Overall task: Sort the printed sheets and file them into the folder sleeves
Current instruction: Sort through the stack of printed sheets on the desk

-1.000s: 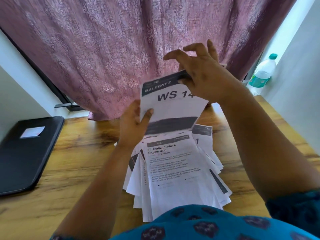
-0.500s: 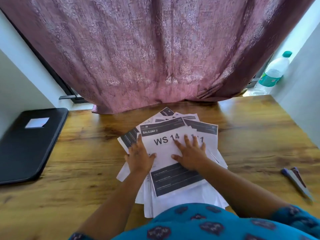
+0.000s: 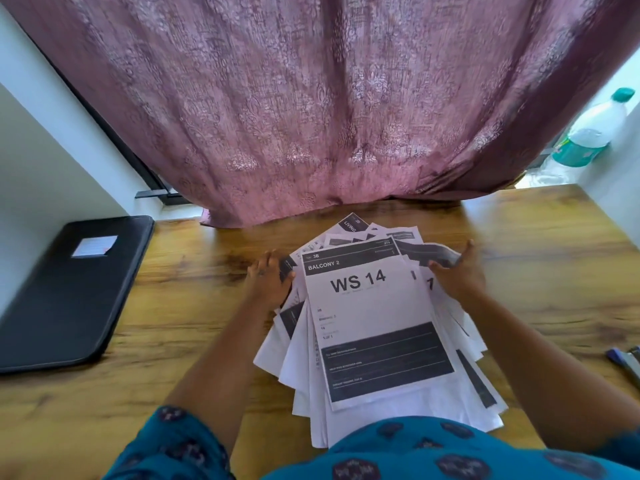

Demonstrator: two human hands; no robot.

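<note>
Flanking a fanned stack of sheets [image 3: 374, 341] on the wooden surface [image 3: 173, 341], both hands sit at its far corners. The left hand [image 3: 268, 284] rests at the stack's left edge, fingers loosely bent against the paper edges. The right hand [image 3: 457, 275] curls its fingers round the upturned right edges of several sheets. On top lies the sheet [image 3: 367, 306] printed "BALCONY 2, WS 14". A closed black folder [image 3: 69, 296] lies well apart, far left.

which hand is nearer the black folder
Left. The left hand rests at the paper pile's left edge, on the black folder's side; the right hand grips the far right edge.
</note>
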